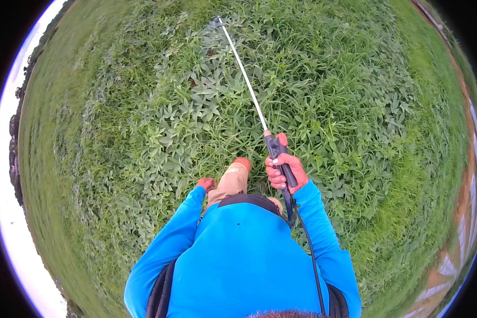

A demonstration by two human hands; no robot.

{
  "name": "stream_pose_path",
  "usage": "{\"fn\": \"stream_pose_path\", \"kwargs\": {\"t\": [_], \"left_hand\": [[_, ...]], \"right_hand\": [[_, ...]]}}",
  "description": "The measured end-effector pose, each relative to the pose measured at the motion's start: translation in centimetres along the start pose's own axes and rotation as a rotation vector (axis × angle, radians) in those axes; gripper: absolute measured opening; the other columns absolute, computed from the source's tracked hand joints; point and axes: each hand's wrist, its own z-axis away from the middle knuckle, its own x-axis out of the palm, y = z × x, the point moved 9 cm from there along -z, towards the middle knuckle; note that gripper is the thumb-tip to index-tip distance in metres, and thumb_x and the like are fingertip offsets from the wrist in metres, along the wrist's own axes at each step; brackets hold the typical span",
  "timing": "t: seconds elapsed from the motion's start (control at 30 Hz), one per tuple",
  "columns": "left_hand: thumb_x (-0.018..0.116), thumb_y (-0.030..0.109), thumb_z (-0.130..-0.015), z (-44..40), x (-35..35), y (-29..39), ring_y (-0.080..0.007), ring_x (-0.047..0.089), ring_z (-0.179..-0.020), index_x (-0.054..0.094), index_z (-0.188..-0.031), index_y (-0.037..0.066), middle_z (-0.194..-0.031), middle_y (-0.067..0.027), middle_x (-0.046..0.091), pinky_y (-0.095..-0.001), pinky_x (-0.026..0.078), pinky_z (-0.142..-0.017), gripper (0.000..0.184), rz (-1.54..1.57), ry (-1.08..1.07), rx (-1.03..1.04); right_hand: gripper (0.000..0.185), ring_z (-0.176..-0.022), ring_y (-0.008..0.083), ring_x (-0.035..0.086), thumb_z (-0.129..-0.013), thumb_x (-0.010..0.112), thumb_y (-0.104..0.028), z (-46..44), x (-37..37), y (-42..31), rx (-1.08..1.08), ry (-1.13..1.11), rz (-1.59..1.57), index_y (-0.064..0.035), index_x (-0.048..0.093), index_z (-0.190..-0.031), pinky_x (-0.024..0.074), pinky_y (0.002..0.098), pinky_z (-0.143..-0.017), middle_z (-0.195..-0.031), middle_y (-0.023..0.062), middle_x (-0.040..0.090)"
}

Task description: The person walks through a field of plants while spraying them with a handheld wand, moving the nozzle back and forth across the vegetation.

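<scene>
My right hand (290, 170) is wrapped around the dark handle of a sprayer wand (245, 77). From the handle, the thin white tube runs forward and slightly left, its tip over the leaves; a faint mist hangs near the tip. An orange-red piece (282, 139) sits on top of the handle. A black hose (311, 246) drops from the handle and passes along my right arm. Beside my left thigh, my left hand (206, 184) hangs with its fingers curled in, and I see nothing held in it.
Dense leafy plants (196, 111) mixed with tall grass (312, 58) surround me. One leg in tan trousers (230, 183) is forward among the plants. Black straps (161, 289) lie beside my blue shirt. Brown ground with pale sheeting (464, 233) borders the far right.
</scene>
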Motion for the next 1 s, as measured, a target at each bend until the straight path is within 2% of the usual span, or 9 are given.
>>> {"fn": "stream_pose_path", "kwargs": {"t": [0.1,0.3,0.33,0.37,0.43,0.47,0.5,0.77,1.0], "left_hand": [[0.049,0.043,-0.079,-0.7,0.8,-5.0,-0.0296,0.059,-0.091,0.063,-0.097,0.005,-0.098,-0.0166,0.062,-0.0346,0.043,-0.083,0.045,-0.158,0.094,0.031],[0.052,0.046,-0.076,-7.4,1.8,-11.8,-0.0323,0.055,-0.099,0.061,-0.103,0.004,-0.102,-0.0194,0.06,-0.0358,0.04,-0.087,0.05,-0.097,0.105,-0.214],[0.052,0.041,-0.079,-5.9,0.4,-5.1,-0.0298,0.061,-0.079,0.062,-0.098,0.003,-0.09,-0.0184,0.063,-0.0386,0.048,-0.07,0.044,-0.125,0.117,0.042],[0.052,0.041,-0.079,-5.7,-0.5,-1.3,-0.0298,0.061,-0.079,0.062,-0.098,0.003,-0.09,-0.0184,0.063,-0.0386,0.048,-0.07,0.044,-0.129,0.111,0.05],[0.051,0.037,-0.081,-6.0,0.1,3.5,-0.0216,0.056,-0.052,0.063,-0.089,0.003,-0.072,-0.0134,0.063,-0.0348,0.044,-0.045,0.037,0.278,-0.084,-0.24],[0.049,0.033,-0.083,-7.5,-0.4,6.5,-0.014,0.044,-0.038,0.06,-0.082,0.004,-0.061,-0.0075,0.058,-0.0271,0.033,-0.033,0.031,0.261,-0.059,-0.234],[0.049,0.035,-0.079,-9.1,-0.6,8.6,-0.0162,0.054,-0.047,0.064,-0.086,0.006,-0.066,-0.006,0.062,-0.0292,0.04,-0.041,0.033,0.32,-0.154,-0.177],[0.049,0.035,-0.083,-21.0,-2.8,26.4,-0.0107,0.043,-0.043,0.061,-0.084,0.006,-0.064,-0.0017,0.053,-0.0253,0.036,-0.039,0.031,0.417,-0.128,-0.068],[0.048,0.035,-0.083,-24.4,-2.8,31.1,-0.0105,0.043,-0.046,0.059,-0.078,0.007,-0.064,-0.0004,0.053,-0.0268,0.037,-0.042,0.03,0.34,-0.177,-0.108]], "right_hand": [[0.013,-0.039,0.0064,0.036,-0.074,0.05,-0.017,-1.9,3.1,0.0,0.139,-0.055,0.063,-0.0086,0.042,-0.079,0.0332,0.0218,-0.034,-0.057,-0.001,0.039],[0.015,-0.04,0.007,0.035,-0.073,0.051,-0.017,-3.4,7.3,-3.1,0.249,-0.156,0.107,-0.0073,0.041,-0.081,0.0322,0.0214,-0.033,-0.058,-0.0001,0.038],[0.015,-0.04,0.007,0.036,-0.073,0.051,-0.017,-3.9,7.5,-4.2,0.241,-0.158,0.122,-0.0073,0.042,-0.081,0.032,0.0214,-0.033,-0.058,0.0,0.038],[0.015,-0.04,0.0071,0.036,-0.073,0.051,-0.017,-4.4,7.6,-5.2,0.234,-0.159,0.132,-0.0074,0.042,-0.081,0.0318,0.0215,-0.033,-0.058,0.0001,0.038],[0.015,-0.041,0.0065,0.036,-0.073,0.051,-0.016,-4.9,7.7,-8.3,0.175,-0.145,0.158,-0.0077,0.042,-0.081,0.0318,0.0211,-0.034,-0.059,0.0,0.039],[0.014,-0.04,0.0051,0.036,-0.074,0.052,-0.017,-5.0,7.8,-10.6,0.124,-0.101,0.191,-0.0089,0.042,-0.08,0.0315,0.0199,-0.034,-0.058,-0.0013,0.039],[0.013,-0.04,0.0036,0.036,-0.076,0.053,-0.017,-4.9,7.6,-11.7,0.09,-0.053,0.199,-0.0101,0.042,-0.079,0.0312,0.0187,-0.033,-0.058,-0.0027,0.039],[0.012,-0.041,0.0062,0.036,-0.078,0.049,-0.017,0.4,5.1,-21.3,-0.191,0.217,0.048,-0.0081,0.043,-0.082,0.0332,0.0217,-0.035,-0.06,0.0007,0.041],[0.015,-0.041,0.0102,0.038,-0.077,0.047,-0.019,7.7,1.9,-24.2,-0.43,0.368,-0.109,-0.006,0.043,-0.083,0.0347,0.0253,-0.037,-0.06,0.0022,0.041]]}}
